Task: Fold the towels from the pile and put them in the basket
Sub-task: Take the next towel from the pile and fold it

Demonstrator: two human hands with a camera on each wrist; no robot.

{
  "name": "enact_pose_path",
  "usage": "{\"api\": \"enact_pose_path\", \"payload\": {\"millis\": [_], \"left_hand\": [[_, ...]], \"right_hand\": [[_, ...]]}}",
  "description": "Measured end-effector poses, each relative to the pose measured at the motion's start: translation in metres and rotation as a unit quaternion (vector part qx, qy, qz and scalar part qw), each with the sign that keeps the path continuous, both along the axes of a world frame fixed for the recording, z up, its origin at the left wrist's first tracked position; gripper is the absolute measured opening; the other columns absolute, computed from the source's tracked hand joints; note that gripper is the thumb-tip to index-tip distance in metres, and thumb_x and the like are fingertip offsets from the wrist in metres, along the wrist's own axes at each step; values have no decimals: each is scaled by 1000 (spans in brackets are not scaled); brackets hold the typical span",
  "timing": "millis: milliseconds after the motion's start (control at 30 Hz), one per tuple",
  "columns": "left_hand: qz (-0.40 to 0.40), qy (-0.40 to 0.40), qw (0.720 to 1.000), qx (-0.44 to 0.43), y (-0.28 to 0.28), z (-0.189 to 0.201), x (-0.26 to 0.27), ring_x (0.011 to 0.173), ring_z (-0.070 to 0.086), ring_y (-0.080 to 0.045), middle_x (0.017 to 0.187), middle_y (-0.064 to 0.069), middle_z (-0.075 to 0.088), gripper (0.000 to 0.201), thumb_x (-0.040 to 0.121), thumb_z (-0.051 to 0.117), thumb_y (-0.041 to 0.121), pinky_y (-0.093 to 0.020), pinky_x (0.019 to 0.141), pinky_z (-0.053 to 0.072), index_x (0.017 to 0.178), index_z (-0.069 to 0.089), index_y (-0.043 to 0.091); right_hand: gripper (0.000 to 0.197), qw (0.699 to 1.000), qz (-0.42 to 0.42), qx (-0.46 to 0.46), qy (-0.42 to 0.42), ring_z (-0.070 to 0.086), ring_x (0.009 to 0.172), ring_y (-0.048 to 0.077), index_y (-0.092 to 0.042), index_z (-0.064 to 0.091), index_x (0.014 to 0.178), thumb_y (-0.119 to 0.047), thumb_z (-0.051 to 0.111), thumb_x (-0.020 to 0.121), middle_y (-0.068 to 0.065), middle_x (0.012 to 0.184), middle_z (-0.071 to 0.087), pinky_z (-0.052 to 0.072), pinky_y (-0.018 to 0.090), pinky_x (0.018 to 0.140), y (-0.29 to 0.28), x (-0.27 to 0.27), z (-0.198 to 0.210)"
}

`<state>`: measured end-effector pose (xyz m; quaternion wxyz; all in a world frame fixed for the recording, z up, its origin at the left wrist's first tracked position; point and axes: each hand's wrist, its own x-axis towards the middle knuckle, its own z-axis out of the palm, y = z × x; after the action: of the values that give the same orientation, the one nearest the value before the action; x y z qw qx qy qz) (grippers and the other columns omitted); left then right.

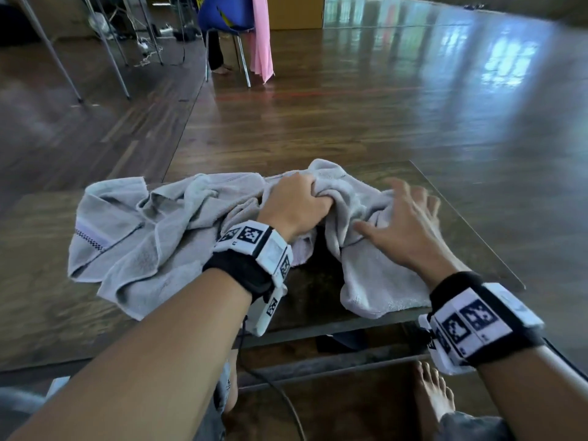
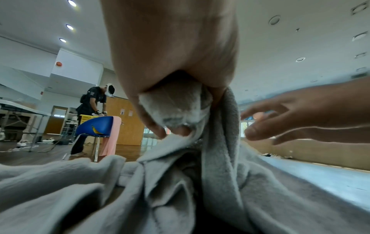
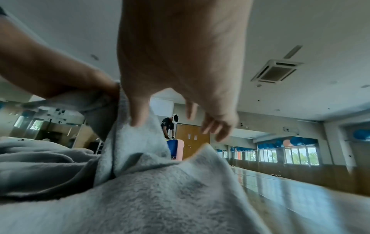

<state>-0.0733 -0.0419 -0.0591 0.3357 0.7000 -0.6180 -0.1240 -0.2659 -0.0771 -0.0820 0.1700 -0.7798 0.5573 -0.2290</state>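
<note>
A pile of crumpled grey towels lies on a dark low table. My left hand grips a bunched fold of a grey towel near the pile's far middle, the cloth squeezed inside the fist. My right hand hovers just to its right, fingers spread over the right part of the towel, which drapes toward the table's front edge. In the right wrist view the thumb touches a raised fold of the towel; the other fingers are off the cloth. No basket is in view.
Shiny wooden floor surrounds the table. A blue chair with a pink cloth stands far behind, where another person bends over it. Folding-table legs stand at the far left. My bare feet are under the table.
</note>
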Motion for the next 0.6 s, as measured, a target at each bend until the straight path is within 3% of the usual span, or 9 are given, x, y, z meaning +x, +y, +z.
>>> {"api": "enact_pose_path", "payload": {"millis": [67,133,167,233,300,333,433,533,600], "left_hand": [[-44,43,998,24,-1,2,-14,66,52,-12,71,3,55,15,80,60,21,-18,58,40,74,47,15],[-108,116,986,57,2,7,-23,61,49,-1,72,9,51,21,77,66,20,-10,54,39,86,47,18],[-131,160,976,66,4,10,-26,60,50,2,73,9,53,27,74,67,21,-9,55,40,94,49,18],[-138,245,957,66,7,17,-26,68,54,-2,80,6,59,40,68,63,22,-17,62,46,107,56,15],[-125,294,946,57,7,22,-22,79,57,-8,90,0,63,48,68,56,18,-21,68,48,115,60,13],[-121,285,950,52,7,22,-20,82,58,-9,96,-1,64,50,69,55,14,-20,68,49,119,61,15],[-136,175,974,55,9,14,-16,81,64,-9,112,0,66,51,80,62,3,-25,70,53,128,57,19],[-156,143,976,53,6,4,-20,67,61,6,102,10,68,37,87,70,13,-15,65,51,123,64,17],[-142,157,977,23,2,6,-25,65,63,3,94,7,70,30,89,72,25,-18,62,54,117,66,14]], "right_hand": [[58,998,66,-8,-9,31,116,22,-39,54,120,-67,67,71,-3,119,41,34,33,92,6,7,-2],[15,995,82,-37,-35,44,102,19,-42,59,95,-42,65,81,-9,100,49,42,29,82,8,9,0],[17,993,85,-42,-71,54,93,14,-46,60,88,-31,60,80,-12,88,57,43,25,72,7,7,1],[24,983,68,4,-172,62,72,2,-47,66,79,-27,52,77,-17,69,67,47,21,61,3,2,4],[23,964,30,66,-254,62,64,10,-30,72,75,-31,49,79,-12,60,66,52,34,61,-2,0,8],[27,953,12,100,-285,63,66,15,-21,71,75,-34,48,81,-8,61,67,53,38,59,-5,-2,9],[34,914,-19,177,-366,69,71,19,-16,70,81,-41,47,87,1,69,72,53,30,50,-9,-4,13],[41,892,-62,224,-389,71,62,18,-19,69,88,-53,47,89,4,72,75,51,27,47,-10,-6,14],[46,885,-75,253,-384,71,52,14,-24,69,88,-64,47,88,0,67,75,51,27,47,-10,-6,13]]}}
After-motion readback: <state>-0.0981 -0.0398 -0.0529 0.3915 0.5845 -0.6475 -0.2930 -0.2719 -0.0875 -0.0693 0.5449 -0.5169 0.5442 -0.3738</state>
